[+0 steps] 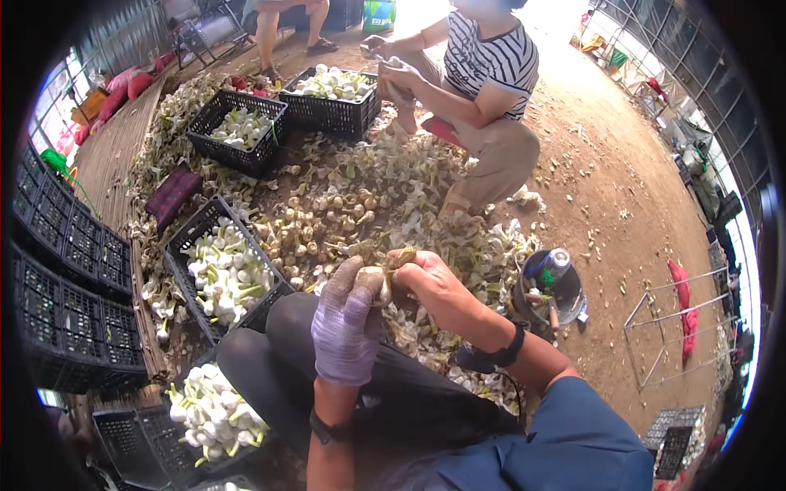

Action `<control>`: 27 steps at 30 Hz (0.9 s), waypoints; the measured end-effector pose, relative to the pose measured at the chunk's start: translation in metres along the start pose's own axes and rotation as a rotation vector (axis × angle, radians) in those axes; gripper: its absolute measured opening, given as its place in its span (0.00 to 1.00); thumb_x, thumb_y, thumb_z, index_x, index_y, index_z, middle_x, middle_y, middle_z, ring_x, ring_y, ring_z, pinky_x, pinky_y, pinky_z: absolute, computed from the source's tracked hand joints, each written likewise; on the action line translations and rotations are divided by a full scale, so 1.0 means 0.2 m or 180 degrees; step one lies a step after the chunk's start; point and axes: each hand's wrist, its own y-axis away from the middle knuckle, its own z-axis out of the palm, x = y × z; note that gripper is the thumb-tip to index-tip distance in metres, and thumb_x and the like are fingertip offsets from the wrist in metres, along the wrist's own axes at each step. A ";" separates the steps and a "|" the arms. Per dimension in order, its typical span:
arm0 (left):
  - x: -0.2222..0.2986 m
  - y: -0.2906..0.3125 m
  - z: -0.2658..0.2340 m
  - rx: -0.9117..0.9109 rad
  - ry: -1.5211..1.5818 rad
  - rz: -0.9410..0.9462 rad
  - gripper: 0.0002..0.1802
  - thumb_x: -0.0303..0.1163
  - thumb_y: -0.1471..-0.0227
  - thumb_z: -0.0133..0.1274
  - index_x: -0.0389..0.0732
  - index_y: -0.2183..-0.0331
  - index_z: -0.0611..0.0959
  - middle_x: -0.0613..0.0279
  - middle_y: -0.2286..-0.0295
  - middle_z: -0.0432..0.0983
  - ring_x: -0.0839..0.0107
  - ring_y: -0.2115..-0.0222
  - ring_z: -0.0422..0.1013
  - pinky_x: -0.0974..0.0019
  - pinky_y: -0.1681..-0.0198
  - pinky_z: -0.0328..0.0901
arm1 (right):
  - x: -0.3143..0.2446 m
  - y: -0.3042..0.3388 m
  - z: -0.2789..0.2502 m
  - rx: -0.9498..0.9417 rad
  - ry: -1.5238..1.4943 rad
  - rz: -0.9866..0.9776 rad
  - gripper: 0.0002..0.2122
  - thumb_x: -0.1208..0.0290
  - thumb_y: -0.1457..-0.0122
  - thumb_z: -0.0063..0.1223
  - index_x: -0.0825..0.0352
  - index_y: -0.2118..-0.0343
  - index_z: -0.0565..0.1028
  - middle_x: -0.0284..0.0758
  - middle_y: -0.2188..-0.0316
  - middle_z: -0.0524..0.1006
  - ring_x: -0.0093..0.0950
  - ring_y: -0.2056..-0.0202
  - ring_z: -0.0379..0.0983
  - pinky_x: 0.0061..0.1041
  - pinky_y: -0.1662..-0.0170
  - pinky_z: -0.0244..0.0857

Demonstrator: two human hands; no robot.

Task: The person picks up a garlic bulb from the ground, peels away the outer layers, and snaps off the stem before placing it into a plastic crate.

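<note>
My left hand (344,323), in a pale lavender glove with soiled fingers, is closed around a garlic bulb (377,288) above my knees. My bare right hand (434,282) pinches the dry, brownish top part of the same bulb between thumb and fingers. Beyond my hands, unpeeled garlic bulbs (327,214) lie heaped on the ground among loose husks (426,184). To the left of my knees stands a black plastic crate (182,274) with white, cleaned garlic (225,278) that has green stems. More cleaned garlic (214,409) is piled at the lower left.
Two black crates (332,114) of garlic stand farther off. Another person (487,90) sits at the far right of the heap, hands together. A dark bucket (528,282) holding a can is at my right. Stacked crates (74,303) line the left; a metal frame (655,335) stands right.
</note>
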 end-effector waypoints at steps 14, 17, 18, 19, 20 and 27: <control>0.01 0.03 -0.05 -0.0009 0.2267 -0.1381 0.36 0.25 0.54 0.71 0.43 0.45 0.73 0.59 0.51 0.75 0.69 0.54 0.75 0.65 0.51 0.72 | -0.04 -0.07 -0.05 -0.0013 0.2587 -0.1917 0.09 0.73 0.47 0.48 0.72 0.66 0.76 0.38 0.71 0.73 0.25 0.70 0.69 0.29 0.65 0.65; -0.01 0.02 -0.06 0.0127 0.2983 -0.1823 0.41 0.29 0.54 0.73 0.41 0.42 0.69 0.62 0.52 0.73 0.68 0.53 0.74 0.65 0.50 0.72 | 0.02 -0.09 -0.16 -0.0063 0.3772 -0.2057 0.13 0.68 0.43 0.50 0.70 0.59 0.77 0.37 0.66 0.77 0.25 0.65 0.73 0.29 0.61 0.66; -0.01 0.01 -0.05 0.0171 0.3078 -0.1839 0.40 0.25 0.54 0.71 0.41 0.42 0.69 0.62 0.51 0.73 0.69 0.52 0.73 0.65 0.48 0.71 | 0.02 -0.08 -0.16 -0.0335 0.2443 -0.1217 0.15 0.65 0.40 0.50 0.70 0.56 0.77 0.35 0.65 0.78 0.24 0.64 0.73 0.28 0.60 0.66; 0.00 0.01 -0.04 0.0209 0.3174 -0.1854 0.39 0.20 0.54 0.69 0.41 0.42 0.70 0.62 0.50 0.73 0.69 0.51 0.73 0.65 0.46 0.70 | 0.03 -0.06 -0.16 -0.0569 0.1106 -0.0381 0.18 0.61 0.37 0.50 0.70 0.53 0.76 0.33 0.64 0.78 0.23 0.63 0.72 0.28 0.60 0.66; 0.01 0.02 -0.04 0.0175 0.3069 -0.1730 0.37 0.19 0.53 0.68 0.41 0.43 0.71 0.61 0.49 0.73 0.68 0.49 0.72 0.65 0.45 0.69 | 0.07 -0.06 -0.16 -0.0555 0.1149 -0.0703 0.23 0.52 0.33 0.50 0.70 0.48 0.75 0.29 0.65 0.76 0.20 0.65 0.70 0.24 0.62 0.65; 0.00 0.04 0.00 0.0154 0.1812 -0.1199 0.34 0.14 0.50 0.63 0.38 0.42 0.72 0.58 0.47 0.73 0.67 0.46 0.71 0.65 0.43 0.68 | 0.03 -0.04 -0.04 -0.0562 0.0778 -0.0149 0.17 0.58 0.28 0.49 0.69 0.52 0.77 0.27 0.62 0.79 0.15 0.59 0.71 0.22 0.56 0.68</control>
